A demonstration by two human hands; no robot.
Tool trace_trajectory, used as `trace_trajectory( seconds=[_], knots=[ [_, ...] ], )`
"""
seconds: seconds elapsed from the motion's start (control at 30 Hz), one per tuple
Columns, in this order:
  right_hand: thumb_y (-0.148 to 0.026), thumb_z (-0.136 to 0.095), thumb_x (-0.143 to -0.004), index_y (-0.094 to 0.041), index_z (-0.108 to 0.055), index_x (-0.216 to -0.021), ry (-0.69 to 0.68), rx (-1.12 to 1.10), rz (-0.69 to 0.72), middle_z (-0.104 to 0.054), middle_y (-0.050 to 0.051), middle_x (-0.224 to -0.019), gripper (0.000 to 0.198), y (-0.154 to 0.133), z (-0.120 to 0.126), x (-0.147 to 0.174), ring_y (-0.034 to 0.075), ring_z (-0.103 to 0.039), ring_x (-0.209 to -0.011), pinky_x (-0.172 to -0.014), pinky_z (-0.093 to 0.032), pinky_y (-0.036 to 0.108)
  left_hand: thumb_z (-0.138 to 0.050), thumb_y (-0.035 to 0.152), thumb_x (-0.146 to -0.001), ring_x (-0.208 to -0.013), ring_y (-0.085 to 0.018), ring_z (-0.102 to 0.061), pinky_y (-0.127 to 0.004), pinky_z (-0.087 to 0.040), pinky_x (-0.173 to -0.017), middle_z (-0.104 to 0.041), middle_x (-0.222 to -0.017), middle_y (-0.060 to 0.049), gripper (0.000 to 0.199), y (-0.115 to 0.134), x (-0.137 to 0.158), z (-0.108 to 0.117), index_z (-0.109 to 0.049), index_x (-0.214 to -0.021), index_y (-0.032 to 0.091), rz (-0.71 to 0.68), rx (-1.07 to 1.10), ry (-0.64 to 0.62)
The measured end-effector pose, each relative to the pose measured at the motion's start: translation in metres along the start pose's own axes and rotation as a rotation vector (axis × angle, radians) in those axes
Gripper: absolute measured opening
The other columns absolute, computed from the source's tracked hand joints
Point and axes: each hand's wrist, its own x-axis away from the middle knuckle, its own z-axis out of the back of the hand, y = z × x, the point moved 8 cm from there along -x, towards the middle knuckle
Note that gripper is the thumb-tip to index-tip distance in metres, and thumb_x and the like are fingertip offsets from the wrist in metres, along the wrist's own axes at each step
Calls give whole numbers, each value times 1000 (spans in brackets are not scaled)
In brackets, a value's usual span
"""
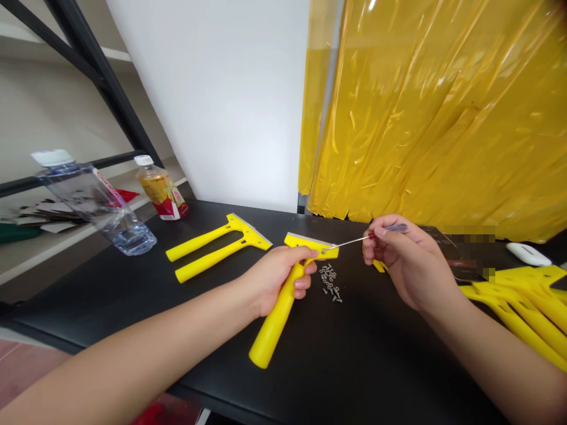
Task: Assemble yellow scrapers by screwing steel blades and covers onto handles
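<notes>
My left hand [279, 274] is closed round the neck of a yellow scraper [277, 321], its thumb lying near the head and the handle slanting down toward me. A metal blade edge runs along the top of that head. In my right hand [398, 254] a thin screwdriver [354, 241] is pinched, its tip at a small screw [323, 251] on the scraper head. Just below lies a scatter of small screws and nuts [330, 280] on the black table [345, 366]. Two more yellow scrapers [212, 245] rest to the left, blades at the far end.
A clear bottle [97, 200] and a smaller drink bottle [162, 189] stand at the left. Several yellow scraper bodies [527, 301] are piled at the right, near a white case [528, 254]. Behind are a white panel [230, 100] and yellow plastic sheeting [434, 118].
</notes>
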Motion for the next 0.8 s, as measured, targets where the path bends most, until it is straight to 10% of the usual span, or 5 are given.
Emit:
trace_trajectory(
  seconds=[0.8],
  knots=[
    [-25,-74,-85,-22,-71,-88,-27,8,31,-66,1,-77,5,-1,-2,1,15,-61,-63,-58,-49,28,-67,25,-89,-45,-4,-34,-18,-24,-42,-46,-66,6,18,-1,0,-2,-51,-81,19,16,15,-19]
  ],
)
